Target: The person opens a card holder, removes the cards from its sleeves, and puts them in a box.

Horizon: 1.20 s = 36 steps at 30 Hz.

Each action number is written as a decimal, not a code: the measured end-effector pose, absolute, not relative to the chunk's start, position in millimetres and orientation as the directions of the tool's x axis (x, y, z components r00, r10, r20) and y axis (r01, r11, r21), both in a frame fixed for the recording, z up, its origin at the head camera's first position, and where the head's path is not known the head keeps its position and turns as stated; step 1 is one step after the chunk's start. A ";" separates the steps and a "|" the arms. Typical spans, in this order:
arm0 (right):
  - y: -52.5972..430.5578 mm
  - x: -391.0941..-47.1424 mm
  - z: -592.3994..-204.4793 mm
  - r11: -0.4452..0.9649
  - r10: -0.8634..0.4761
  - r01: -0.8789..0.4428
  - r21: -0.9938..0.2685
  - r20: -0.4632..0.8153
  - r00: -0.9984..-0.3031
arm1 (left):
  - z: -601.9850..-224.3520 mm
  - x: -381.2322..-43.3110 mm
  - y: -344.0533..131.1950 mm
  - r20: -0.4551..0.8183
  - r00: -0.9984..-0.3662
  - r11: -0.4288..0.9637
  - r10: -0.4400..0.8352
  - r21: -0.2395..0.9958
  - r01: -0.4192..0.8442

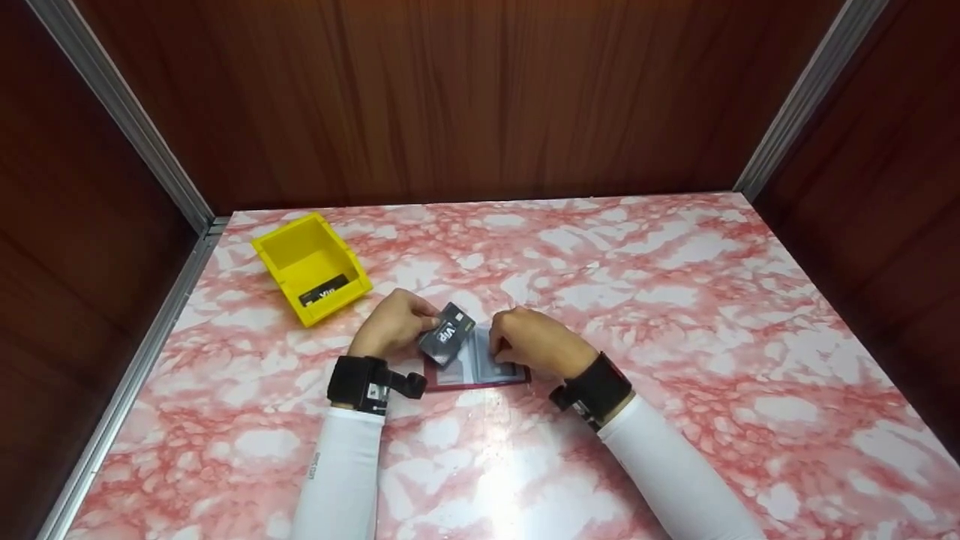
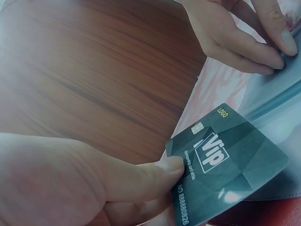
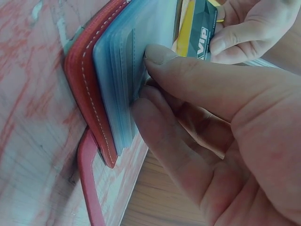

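In the head view my left hand (image 1: pixel 391 324) pinches a black VIP card (image 1: pixel 448 337) between thumb and fingers. The card is tilted above the left side of an open red card holder (image 1: pixel 442 387). Its printed face with a gold chip shows in the left wrist view. My right hand (image 1: pixel 538 339) is at the right side of the holder. In the right wrist view, its thumb and fingertips pinch the edge of the clear plastic sleeves (image 3: pixel 117 70). White stitching runs along the holder's red cover (image 3: pixel 81 70), and a red strap (image 3: pixel 88 174) sticks out from it.
A yellow bin (image 1: pixel 304 268) stands at the left of the pink-and-white marbled table (image 1: pixel 637 262), with a black card (image 1: pixel 324 291) inside. Brown wood-grain panels (image 1: pixel 465 97) rise behind and on both sides.
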State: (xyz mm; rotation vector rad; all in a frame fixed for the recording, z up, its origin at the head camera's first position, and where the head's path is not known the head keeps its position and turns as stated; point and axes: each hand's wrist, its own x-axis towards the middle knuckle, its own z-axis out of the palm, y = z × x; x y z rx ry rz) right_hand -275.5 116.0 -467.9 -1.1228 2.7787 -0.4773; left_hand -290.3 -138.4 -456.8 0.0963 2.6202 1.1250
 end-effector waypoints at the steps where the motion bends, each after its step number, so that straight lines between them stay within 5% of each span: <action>1: 116.2 -275.2 -468.4 0.676 -0.693 -0.659 -0.328 0.018 -0.720 | -457.2 -290.0 -138.5 -0.232 -0.956 0.700 0.178 0.713 -0.043; 18: 116.7 -275.0 -469.0 0.685 -0.677 -0.645 -0.339 0.029 -0.735 | -455.7 -293.7 -147.3 -0.162 -0.973 0.694 0.166 0.720 -0.001; 29: 116.7 -273.5 -472.5 0.689 -0.671 -0.637 -0.346 0.030 -0.741 | -436.9 -288.7 -179.7 0.051 -0.998 0.652 -0.025 0.758 0.022; 36: 118.0 -274.9 -472.1 0.672 -0.686 -0.662 -0.332 0.057 -0.725 | -417.9 -278.4 -211.7 0.211 -0.949 0.699 -0.236 0.715 -0.016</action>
